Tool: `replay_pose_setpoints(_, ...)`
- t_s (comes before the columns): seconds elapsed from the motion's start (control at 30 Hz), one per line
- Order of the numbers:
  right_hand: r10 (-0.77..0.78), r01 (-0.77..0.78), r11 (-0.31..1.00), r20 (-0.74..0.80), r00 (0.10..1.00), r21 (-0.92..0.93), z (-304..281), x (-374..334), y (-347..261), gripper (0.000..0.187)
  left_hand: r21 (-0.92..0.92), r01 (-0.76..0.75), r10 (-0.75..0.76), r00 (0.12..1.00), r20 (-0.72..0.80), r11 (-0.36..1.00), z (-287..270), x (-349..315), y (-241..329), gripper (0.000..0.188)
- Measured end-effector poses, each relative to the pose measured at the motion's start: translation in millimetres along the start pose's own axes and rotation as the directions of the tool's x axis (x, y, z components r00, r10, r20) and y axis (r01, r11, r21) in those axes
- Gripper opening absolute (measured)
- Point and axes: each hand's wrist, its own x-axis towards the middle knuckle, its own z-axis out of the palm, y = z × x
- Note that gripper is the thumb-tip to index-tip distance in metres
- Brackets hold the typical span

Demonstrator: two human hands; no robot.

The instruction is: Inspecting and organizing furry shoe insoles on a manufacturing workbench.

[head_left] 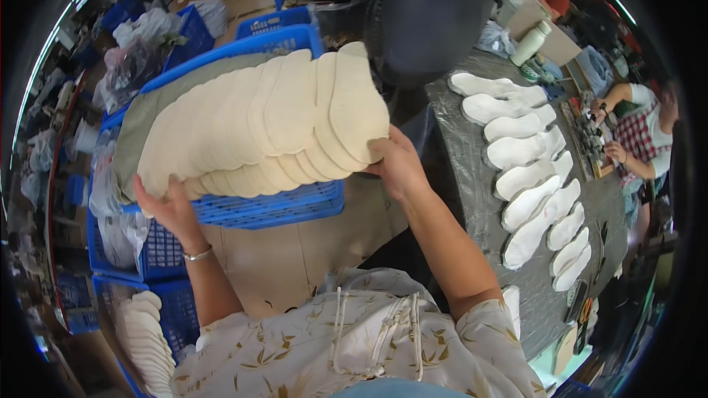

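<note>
A long fanned row of cream insoles [243, 114], overlapping one another, lies across a blue crate [273, 210]. My right hand [402, 166] grips the right end of the row, its thumb on top and its other fingers hidden underneath. At the near left end, my left hand [173, 214] cups the edge of the row between thumb and fingers. Under the insoles, a grey-green cloth [136, 129] covers part of the crate. A second layer of insoles shows below the front edge of the upper one.
To the right, a dark plastic-covered table [479, 199] carries white insoles [527, 195] in overlapping rows. A round black object [431, 18] stands beyond my right hand. More insoles [144, 335] sit by a blue crate at lower left. A co-worker [649, 133] works at far right.
</note>
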Motion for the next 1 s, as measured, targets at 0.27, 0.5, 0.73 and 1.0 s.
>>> replay_pose_setpoints(0.27, 0.205, -0.227, 0.941, 0.111, 0.972, 0.253, -5.8, -8.9, 20.8, 0.046, -0.024, -0.082, 0.083, 0.994, 0.071, 0.996, 8.1, -9.8, 44.8, 0.058)
replay_pose_setpoints(0.5, -0.679, 0.598, 0.087, 0.392, 0.621, -0.797, -27.2, -38.8, 17.5, 0.051, -0.358, -0.379, 0.508, 0.757, 0.411, 0.853, 40.7, -46.0, 138.8, 0.031)
replay_pose_setpoints(0.73, -0.571, 0.706, -0.152, 0.644, 0.508, -0.692, -37.5, -26.4, 7.0, 0.023, -0.547, -0.442, 0.703, 0.448, 0.553, 0.711, 51.3, -54.6, 173.0, 0.017)
replay_pose_setpoints(1.0, -0.624, 0.446, 0.62, -0.062, 0.779, -0.645, -51.8, 26.2, -20.1, 0.018, -0.579, -0.442, 0.729, 0.42, 0.541, 0.685, 57.6, -60.1, 178.3, 0.01)
